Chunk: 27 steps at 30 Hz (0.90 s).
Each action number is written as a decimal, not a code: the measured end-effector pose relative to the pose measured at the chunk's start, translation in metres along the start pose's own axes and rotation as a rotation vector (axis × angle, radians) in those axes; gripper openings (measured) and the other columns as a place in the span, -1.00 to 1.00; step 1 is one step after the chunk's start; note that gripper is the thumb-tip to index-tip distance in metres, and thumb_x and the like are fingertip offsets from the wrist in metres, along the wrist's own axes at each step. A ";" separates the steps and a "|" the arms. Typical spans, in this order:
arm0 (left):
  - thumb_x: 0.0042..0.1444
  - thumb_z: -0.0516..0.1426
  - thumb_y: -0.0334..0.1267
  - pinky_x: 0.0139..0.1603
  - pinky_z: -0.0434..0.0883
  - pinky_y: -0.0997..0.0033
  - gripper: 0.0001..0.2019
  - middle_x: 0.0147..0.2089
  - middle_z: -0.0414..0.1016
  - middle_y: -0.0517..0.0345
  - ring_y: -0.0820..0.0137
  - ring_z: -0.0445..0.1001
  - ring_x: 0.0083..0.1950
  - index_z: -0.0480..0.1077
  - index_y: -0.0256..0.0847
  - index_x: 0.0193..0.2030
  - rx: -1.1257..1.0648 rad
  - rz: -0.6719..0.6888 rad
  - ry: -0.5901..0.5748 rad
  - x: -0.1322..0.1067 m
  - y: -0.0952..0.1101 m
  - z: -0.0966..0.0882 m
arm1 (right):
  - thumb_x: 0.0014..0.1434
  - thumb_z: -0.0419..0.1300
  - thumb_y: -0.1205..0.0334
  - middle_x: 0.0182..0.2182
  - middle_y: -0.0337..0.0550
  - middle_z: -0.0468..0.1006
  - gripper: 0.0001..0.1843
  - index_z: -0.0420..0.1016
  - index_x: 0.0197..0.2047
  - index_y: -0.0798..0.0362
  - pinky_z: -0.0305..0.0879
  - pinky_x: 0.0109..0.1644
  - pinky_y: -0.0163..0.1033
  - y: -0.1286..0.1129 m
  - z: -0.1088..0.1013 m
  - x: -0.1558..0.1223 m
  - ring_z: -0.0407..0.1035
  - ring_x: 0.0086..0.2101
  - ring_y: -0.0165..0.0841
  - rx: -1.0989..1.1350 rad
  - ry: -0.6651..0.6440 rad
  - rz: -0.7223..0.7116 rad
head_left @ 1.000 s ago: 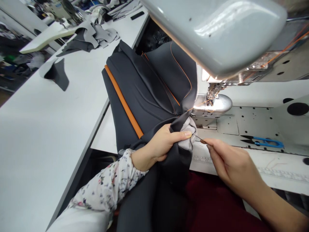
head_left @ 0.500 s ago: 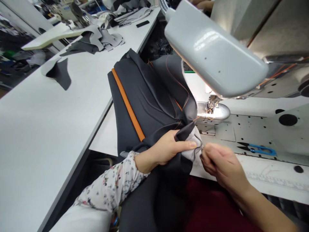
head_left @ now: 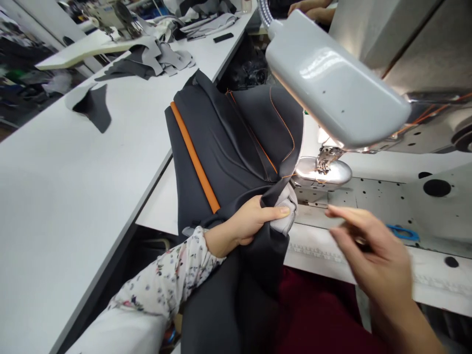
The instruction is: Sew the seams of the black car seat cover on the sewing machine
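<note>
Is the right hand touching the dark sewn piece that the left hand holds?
Apart: the head view shows the pale sewing table between the right hand and the dark sewn piece.

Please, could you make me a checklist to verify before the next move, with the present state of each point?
1. Left hand grips the dark cover: ok, thumb on the pale mesh lining.
2. Right hand is off the cover: ok, there is a gap between them.
3. Both hands are away from the presser foot: ok.
4. Cover is free of thread: not ok, an orange thread stretches from it toward the machine.
5. Blue tool is fully visible: not ok, the right hand covers part.
6. Right palm is empty: cannot tell.
</note>
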<state>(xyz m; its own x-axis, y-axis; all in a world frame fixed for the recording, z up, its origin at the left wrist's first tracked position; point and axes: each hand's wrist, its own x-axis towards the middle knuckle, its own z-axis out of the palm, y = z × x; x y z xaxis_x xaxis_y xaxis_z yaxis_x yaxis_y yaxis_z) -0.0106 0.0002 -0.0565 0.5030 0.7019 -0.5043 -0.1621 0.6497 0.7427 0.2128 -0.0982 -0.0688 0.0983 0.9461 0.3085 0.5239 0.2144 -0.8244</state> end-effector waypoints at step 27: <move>0.02 0.43 -0.13 -0.01 0.48 0.38 -0.59 -0.21 0.59 0.19 0.36 0.53 -0.19 0.52 -0.24 -0.04 0.275 0.176 0.065 -0.014 0.007 0.001 | 0.43 0.14 0.13 -0.26 -0.28 0.64 -0.73 0.58 0.11 -0.18 0.39 -0.20 -0.30 -0.015 0.004 0.005 0.46 -0.38 -0.43 0.035 -0.209 0.099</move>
<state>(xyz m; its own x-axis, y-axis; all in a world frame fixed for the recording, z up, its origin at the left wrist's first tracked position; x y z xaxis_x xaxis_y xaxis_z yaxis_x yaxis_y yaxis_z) -0.0178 -0.0057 -0.0437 0.4313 0.8192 -0.3781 -0.0023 0.4200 0.9075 0.2014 -0.0959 -0.0567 -0.0313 0.9919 0.1234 0.4906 0.1228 -0.8627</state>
